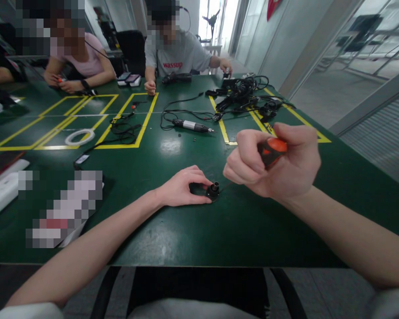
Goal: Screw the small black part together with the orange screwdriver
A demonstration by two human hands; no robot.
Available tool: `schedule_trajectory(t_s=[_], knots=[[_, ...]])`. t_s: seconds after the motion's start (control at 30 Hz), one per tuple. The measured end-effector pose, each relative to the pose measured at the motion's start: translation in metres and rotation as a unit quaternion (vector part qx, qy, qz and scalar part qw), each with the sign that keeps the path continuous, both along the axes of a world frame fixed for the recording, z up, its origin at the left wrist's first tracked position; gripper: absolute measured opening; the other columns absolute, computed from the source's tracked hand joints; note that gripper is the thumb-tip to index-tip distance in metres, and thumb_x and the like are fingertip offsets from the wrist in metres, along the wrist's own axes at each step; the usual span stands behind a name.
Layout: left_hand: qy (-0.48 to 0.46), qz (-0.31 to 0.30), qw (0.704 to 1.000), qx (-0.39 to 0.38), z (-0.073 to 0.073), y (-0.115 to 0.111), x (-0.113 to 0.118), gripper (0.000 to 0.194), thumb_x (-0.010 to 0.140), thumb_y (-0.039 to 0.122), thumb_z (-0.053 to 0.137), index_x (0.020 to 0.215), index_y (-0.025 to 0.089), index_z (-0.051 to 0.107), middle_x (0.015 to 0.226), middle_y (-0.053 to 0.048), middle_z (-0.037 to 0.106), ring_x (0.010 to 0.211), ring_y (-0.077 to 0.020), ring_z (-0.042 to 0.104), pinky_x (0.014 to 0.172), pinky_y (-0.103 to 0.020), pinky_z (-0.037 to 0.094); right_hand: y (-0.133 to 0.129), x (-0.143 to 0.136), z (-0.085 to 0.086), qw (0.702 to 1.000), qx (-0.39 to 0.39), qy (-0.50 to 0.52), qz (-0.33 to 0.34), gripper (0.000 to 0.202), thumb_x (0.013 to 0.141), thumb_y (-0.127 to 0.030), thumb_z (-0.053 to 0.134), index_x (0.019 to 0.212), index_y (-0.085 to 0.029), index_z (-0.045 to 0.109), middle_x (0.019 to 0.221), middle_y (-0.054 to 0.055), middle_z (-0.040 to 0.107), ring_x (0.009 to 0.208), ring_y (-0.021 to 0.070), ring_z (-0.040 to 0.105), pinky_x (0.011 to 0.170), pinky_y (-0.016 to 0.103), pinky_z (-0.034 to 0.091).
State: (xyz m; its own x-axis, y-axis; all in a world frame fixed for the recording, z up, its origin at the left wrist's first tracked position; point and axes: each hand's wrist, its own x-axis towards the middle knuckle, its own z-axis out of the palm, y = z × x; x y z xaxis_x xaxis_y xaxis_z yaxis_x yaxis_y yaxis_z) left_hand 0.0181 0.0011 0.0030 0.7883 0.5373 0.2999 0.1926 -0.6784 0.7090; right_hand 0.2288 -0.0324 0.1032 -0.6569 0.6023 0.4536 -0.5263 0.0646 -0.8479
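My left hand [186, 187] rests on the green table and pinches a small round black part [213, 191] between thumb and fingers. A short dark cylinder stands up from the part's top. To the right and above it, my right hand [275, 161] is wrapped round an orange and black screwdriver [277, 147]. A thin shaft runs from that fist down toward the black part; whether its tip touches the part cannot be made out.
Beyond my hands lie an electric screwdriver [193, 126], tangled black cables [236, 95] and a white ring [80, 137]. A white power strip [3, 190] is at the left. Two people sit across the green table [173, 239].
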Motion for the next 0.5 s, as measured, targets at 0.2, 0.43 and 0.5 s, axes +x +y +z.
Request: schedule_trajectory(t_s=[0.2, 0.43, 0.5], knots=[[0.006, 0.008, 1.0, -0.009, -0.0003, -0.0014, -0.0005, 0.024, 0.087, 0.039, 0.083, 0.098, 0.019, 0.078, 0.101, -0.007, 0.078, 0.104, -0.0238, 0.067, 0.101, -0.04, 0.051, -0.0039, -0.0035, -0.0027, 0.998, -0.011, -0.023, -0.064, 0.031, 0.098, -0.05, 0.057, 0.082, -0.025, 0.047, 0.053, -0.01, 0.036, 0.041, 0.0102, 0.024, 0.045, 0.025, 0.027], [0.01, 0.014, 0.999, 0.032, -0.0021, -0.0024, 0.0014, 0.032, 0.088, 0.051, 0.08, 0.094, 0.019, 0.076, 0.102, -0.008, 0.078, 0.102, -0.0246, 0.068, 0.097, -0.04, 0.052, -0.0043, -0.0074, 0.0029, 0.992, -0.026, -0.079, -0.094, 0.057, 0.101, -0.062, 0.05, 0.059, -0.024, 0.046, 0.048, -0.005, 0.036, 0.039, 0.0118, 0.027, 0.043, 0.029, 0.027], [-0.005, 0.015, 0.999, 0.052, -0.0033, -0.0027, 0.0028, 0.033, 0.088, 0.05, 0.08, 0.088, 0.018, 0.073, 0.097, -0.008, 0.077, 0.097, -0.024, 0.068, 0.092, -0.038, 0.052, -0.0027, -0.0053, 0.0024, 0.994, -0.03, -0.069, -0.08, 0.063, 0.104, -0.066, 0.041, 0.057, -0.024, 0.044, 0.044, -0.006, 0.028, 0.038, 0.0113, 0.022, 0.042, 0.029, 0.025]])
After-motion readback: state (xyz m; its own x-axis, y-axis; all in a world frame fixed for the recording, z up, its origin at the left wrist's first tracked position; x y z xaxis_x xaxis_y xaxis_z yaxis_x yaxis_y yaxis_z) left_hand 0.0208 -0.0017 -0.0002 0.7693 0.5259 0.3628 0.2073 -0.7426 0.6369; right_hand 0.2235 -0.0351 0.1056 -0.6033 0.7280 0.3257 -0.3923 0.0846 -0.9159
